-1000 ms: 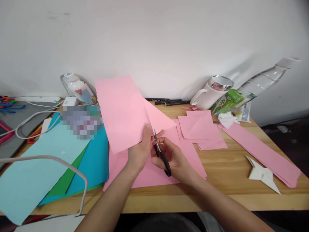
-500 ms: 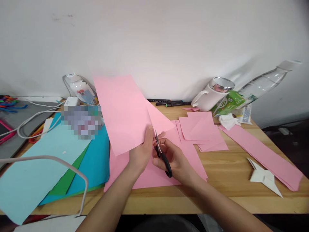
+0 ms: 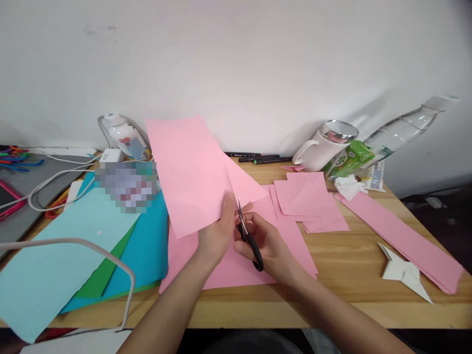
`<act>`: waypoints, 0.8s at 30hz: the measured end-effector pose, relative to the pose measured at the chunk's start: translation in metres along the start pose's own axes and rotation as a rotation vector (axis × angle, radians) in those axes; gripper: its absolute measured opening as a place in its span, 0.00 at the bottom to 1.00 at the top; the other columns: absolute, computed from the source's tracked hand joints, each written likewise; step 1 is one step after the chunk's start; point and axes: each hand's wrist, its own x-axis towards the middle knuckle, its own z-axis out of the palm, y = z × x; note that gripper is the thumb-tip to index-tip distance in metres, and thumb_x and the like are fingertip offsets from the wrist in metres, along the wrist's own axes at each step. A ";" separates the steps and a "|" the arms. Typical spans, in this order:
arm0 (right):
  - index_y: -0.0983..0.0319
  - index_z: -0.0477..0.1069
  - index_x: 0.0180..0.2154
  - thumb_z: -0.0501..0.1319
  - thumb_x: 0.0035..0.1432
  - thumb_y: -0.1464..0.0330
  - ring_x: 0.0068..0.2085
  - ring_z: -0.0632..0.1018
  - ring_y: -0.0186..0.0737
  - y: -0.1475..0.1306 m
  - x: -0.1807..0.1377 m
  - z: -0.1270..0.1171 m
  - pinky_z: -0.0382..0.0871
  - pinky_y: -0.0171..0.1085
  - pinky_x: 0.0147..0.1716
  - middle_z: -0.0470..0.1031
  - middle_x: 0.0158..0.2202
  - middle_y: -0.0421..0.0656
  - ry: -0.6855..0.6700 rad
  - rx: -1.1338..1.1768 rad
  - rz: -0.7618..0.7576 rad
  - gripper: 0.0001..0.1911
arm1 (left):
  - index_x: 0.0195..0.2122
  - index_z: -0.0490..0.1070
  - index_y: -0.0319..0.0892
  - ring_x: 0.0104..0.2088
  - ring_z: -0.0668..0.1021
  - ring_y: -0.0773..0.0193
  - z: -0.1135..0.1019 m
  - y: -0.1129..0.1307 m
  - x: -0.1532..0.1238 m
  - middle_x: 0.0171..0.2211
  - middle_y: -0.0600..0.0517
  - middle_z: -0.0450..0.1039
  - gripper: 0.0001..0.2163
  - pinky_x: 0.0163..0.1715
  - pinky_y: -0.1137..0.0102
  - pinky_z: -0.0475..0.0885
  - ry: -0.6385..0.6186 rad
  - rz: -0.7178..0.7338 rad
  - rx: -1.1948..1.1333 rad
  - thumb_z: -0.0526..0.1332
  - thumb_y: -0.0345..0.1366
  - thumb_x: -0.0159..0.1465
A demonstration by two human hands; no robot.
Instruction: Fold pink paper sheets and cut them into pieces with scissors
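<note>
A sheet of pink paper (image 3: 190, 172), with a triangular part folded out to the right, is raised above the table. My left hand (image 3: 217, 233) grips its lower right edge, thumb on top. In my right hand (image 3: 265, 241) is a pair of scissors (image 3: 254, 251) with black handles, fingers closed round them. The blades point away from me, close beside my left thumb and the paper's edge. Beneath both hands lie larger pink sheets (image 3: 239, 273). Smaller pink squares (image 3: 300, 194) rest to the right.
Pink strips (image 3: 401, 236) and a folded white paper star (image 3: 403, 270) lie at right. Behind are a mug (image 3: 317, 147), a green carton (image 3: 348, 160), a tilted clear bottle (image 3: 401, 125) and pens (image 3: 265, 160). Blue paper (image 3: 147, 250) and a white cable (image 3: 125, 268) occupy the left.
Almost nothing differs. The whole view has shifted very slightly; both hands keep their hold on the paper and the scissors.
</note>
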 end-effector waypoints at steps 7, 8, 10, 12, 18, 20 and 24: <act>0.59 0.60 0.35 0.70 0.43 0.58 0.28 0.66 0.34 0.000 0.000 0.000 0.60 0.35 0.29 0.64 0.27 0.37 0.003 -0.004 0.008 0.23 | 0.23 0.73 0.41 0.34 0.81 0.50 0.000 0.001 -0.001 0.22 0.48 0.78 0.10 0.31 0.67 0.77 0.038 -0.009 -0.007 0.67 0.42 0.50; 0.59 0.60 0.35 0.70 0.43 0.58 0.28 0.66 0.34 0.000 0.000 0.000 0.60 0.35 0.29 0.64 0.27 0.37 0.003 -0.005 0.005 0.23 | 0.23 0.73 0.40 0.34 0.81 0.49 0.000 0.001 -0.001 0.23 0.47 0.78 0.10 0.32 0.66 0.77 0.038 -0.004 -0.004 0.67 0.42 0.50; 0.59 0.60 0.35 0.69 0.44 0.57 0.28 0.65 0.34 0.000 0.000 0.001 0.60 0.35 0.28 0.64 0.27 0.37 0.002 -0.009 0.000 0.23 | 0.23 0.73 0.41 0.37 0.81 0.48 0.000 0.000 0.000 0.24 0.47 0.78 0.10 0.32 0.66 0.77 0.036 0.014 -0.001 0.67 0.42 0.50; 0.59 0.61 0.35 0.69 0.43 0.57 0.27 0.65 0.33 -0.001 -0.001 0.001 0.59 0.34 0.27 0.64 0.26 0.36 0.007 -0.006 0.001 0.23 | 0.23 0.73 0.41 0.42 0.79 0.48 -0.001 -0.001 0.001 0.26 0.47 0.79 0.09 0.34 0.66 0.77 0.041 0.042 0.000 0.67 0.41 0.51; 0.59 0.61 0.35 0.70 0.43 0.60 0.27 0.64 0.32 0.000 0.000 0.001 0.57 0.33 0.27 0.63 0.26 0.36 0.019 0.020 0.007 0.23 | 0.26 0.73 0.43 0.53 0.71 0.51 -0.002 -0.001 0.000 0.33 0.49 0.79 0.05 0.43 0.65 0.75 0.111 0.105 -0.011 0.66 0.37 0.53; 0.60 0.61 0.35 0.70 0.43 0.61 0.27 0.63 0.32 0.001 0.000 0.001 0.57 0.33 0.27 0.63 0.26 0.35 0.017 0.031 0.005 0.22 | 0.25 0.73 0.43 0.53 0.72 0.50 -0.002 -0.001 0.000 0.33 0.48 0.79 0.06 0.44 0.64 0.74 0.107 0.107 -0.011 0.66 0.39 0.53; 0.59 0.61 0.35 0.71 0.43 0.63 0.26 0.63 0.31 0.001 0.000 0.001 0.56 0.32 0.26 0.63 0.25 0.35 0.018 0.044 0.009 0.22 | 0.26 0.73 0.44 0.52 0.72 0.50 -0.003 -0.002 0.000 0.33 0.49 0.79 0.06 0.45 0.64 0.74 0.128 0.118 0.067 0.65 0.40 0.54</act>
